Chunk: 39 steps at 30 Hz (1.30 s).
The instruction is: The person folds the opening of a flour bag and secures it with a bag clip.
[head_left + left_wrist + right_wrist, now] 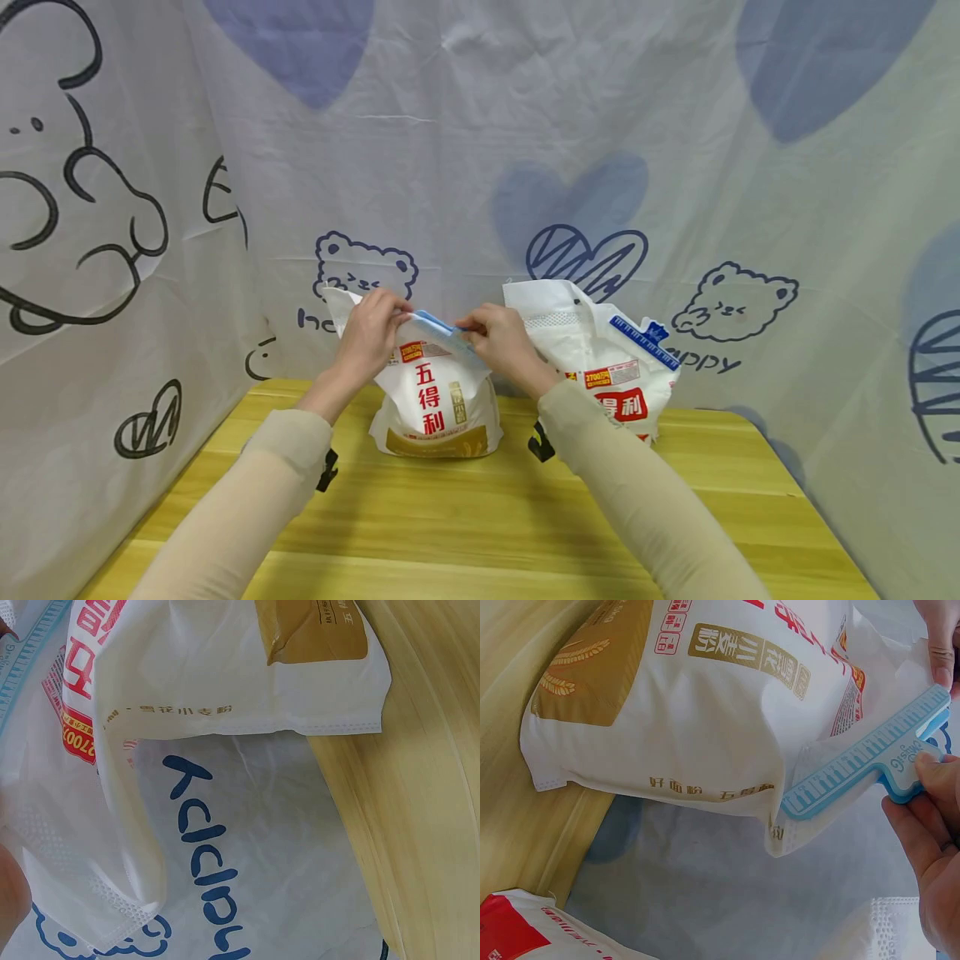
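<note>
A white flour bag (427,400) with red lettering and a gold base stands on the table. Across its folded top lies a light blue bag clip (870,754) with a piano-key pattern. My right hand (506,337) pinches the clip's handle between thumb and fingers, seen closely in the right wrist view. At the clip's other end, my left hand (371,329) pinches the folded top of the bag, its thumb tip right at the clip. A loose white corner of the bag sticks up behind the left hand.
To the right, a second flour bag (630,387) leans with its top folded under a dark blue bag clip (645,340). Both bags stand toward the back of the wooden table (450,517). A printed cloth (450,167) hangs behind and at the sides.
</note>
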### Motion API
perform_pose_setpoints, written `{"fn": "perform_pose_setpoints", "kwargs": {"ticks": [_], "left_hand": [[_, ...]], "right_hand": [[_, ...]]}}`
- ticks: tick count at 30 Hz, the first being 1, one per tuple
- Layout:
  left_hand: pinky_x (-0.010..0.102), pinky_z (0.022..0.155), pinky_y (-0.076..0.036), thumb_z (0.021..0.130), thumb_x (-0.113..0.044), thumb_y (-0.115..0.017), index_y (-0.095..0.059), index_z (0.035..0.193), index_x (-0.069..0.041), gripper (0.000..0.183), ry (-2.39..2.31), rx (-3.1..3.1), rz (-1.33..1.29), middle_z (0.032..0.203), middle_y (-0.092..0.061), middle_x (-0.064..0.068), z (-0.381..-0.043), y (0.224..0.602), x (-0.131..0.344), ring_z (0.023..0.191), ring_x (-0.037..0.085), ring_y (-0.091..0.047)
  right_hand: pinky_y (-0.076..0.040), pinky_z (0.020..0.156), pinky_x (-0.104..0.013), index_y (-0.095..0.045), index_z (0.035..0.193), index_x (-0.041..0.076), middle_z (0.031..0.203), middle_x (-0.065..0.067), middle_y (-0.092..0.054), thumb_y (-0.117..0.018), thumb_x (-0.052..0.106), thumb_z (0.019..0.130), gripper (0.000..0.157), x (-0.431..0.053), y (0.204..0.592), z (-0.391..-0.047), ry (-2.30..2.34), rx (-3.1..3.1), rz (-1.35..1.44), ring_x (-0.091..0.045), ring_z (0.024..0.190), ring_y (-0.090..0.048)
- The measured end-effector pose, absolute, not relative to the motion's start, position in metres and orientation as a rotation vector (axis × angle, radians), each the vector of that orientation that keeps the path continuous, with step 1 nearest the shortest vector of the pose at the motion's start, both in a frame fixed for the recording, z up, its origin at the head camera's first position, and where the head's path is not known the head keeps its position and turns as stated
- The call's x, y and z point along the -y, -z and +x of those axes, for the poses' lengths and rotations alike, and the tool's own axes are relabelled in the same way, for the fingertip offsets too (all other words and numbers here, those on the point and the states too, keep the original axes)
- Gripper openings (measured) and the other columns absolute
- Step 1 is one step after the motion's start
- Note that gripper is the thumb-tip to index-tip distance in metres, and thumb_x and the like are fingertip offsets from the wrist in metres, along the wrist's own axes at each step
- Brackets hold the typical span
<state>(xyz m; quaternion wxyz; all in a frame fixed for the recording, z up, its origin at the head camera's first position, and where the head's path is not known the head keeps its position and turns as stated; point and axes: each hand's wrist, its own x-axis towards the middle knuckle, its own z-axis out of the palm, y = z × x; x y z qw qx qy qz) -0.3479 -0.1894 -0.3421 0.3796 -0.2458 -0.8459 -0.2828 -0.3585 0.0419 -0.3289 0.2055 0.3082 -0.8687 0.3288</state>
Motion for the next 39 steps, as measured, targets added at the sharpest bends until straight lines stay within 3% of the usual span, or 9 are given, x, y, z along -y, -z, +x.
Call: {"fn": "perform_pose_setpoints", "kwargs": {"ticks": [13,25,31,35,39], "left_hand": [[0.045,0.089,-0.053,0.095,0.0,-0.069,-0.067,0.1,0.001,0.006,0.72,2.181,-0.628,0.1,-0.066,0.014,-0.347,0.337,0.186,0.095,0.032,-0.062],[0.045,0.089,-0.053,0.096,0.0,-0.069,-0.068,0.102,0.001,0.006,0.744,2.17,-0.62,0.101,-0.065,0.014,-0.347,0.337,0.184,0.096,0.032,-0.061],[0.045,0.088,-0.054,0.095,0.001,-0.07,-0.068,0.101,0.0,0.006,0.732,2.139,-0.621,0.1,-0.065,0.014,-0.347,0.34,0.184,0.095,0.033,-0.062],[0.05,0.101,-0.048,0.095,-0.002,-0.071,-0.07,0.103,-0.001,0.007,0.662,2.113,-0.599,0.104,-0.067,0.013,-0.347,0.341,0.184,0.101,0.034,-0.062],[0.056,0.123,-0.027,0.096,-0.007,-0.072,-0.072,0.108,-0.004,0.012,0.58,2.105,-0.561,0.117,-0.069,0.014,-0.344,0.342,0.184,0.116,0.035,-0.061]], "right_hand": [[-0.059,0.075,-0.025,-0.079,0.108,0.006,0.1,-0.007,-0.072,-0.076,0.0,0.091,0.018,-0.036,0.327,-0.358,-0.775,2.511,0.829,-0.021,0.088,-0.067],[-0.058,0.078,-0.029,-0.076,0.122,0.006,0.104,-0.008,-0.068,-0.077,0.007,0.093,0.029,-0.037,0.328,-0.353,-0.707,2.536,0.774,-0.021,0.09,-0.065],[-0.06,0.087,-0.035,-0.07,0.133,0.009,0.121,-0.011,-0.069,-0.074,0.012,0.096,0.038,-0.039,0.329,-0.347,-0.722,2.558,0.759,-0.025,0.103,-0.068],[-0.055,0.102,-0.042,-0.064,0.141,0.009,0.137,-0.013,-0.066,-0.072,0.016,0.099,0.044,-0.043,0.331,-0.343,-0.744,2.536,0.783,-0.03,0.12,-0.066],[-0.046,0.114,-0.043,-0.058,0.147,0.009,0.148,-0.012,-0.06,-0.069,0.018,0.101,0.048,-0.049,0.333,-0.34,-0.804,2.501,0.823,-0.03,0.133,-0.059]]}}
